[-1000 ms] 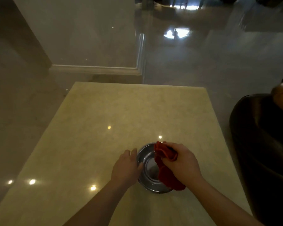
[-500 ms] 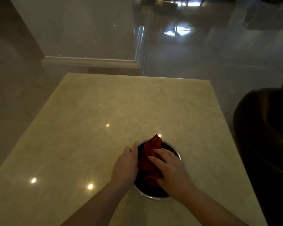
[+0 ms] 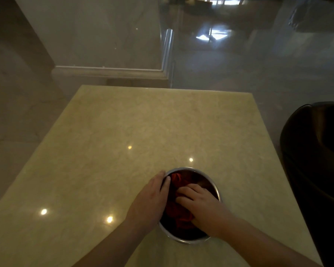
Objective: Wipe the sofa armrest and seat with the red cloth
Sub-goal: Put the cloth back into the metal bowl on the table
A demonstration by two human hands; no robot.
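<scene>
The red cloth point(image 3: 178, 213) lies bunched inside a round metal bowl point(image 3: 217, 191) on the beige marble table point(image 3: 143, 135). My right hand point(image 3: 200, 202) is down in the bowl, fingers pressed onto the cloth and curled around it. My left hand point(image 3: 152, 196) holds the bowl's left rim, thumb over the edge. The dark sofa point(image 3: 314, 160) shows at the right edge of the view, apart from both hands.
The table's far edge meets a glossy tiled floor point(image 3: 239, 64). A pale wall corner with a skirting board point(image 3: 108, 71) stands beyond the table on the left. Bright ceiling-light reflections dot the tabletop.
My right hand lowered the red cloth from above the bowl down into it and now presses it inside. My left hand stayed on the bowl's rim.
</scene>
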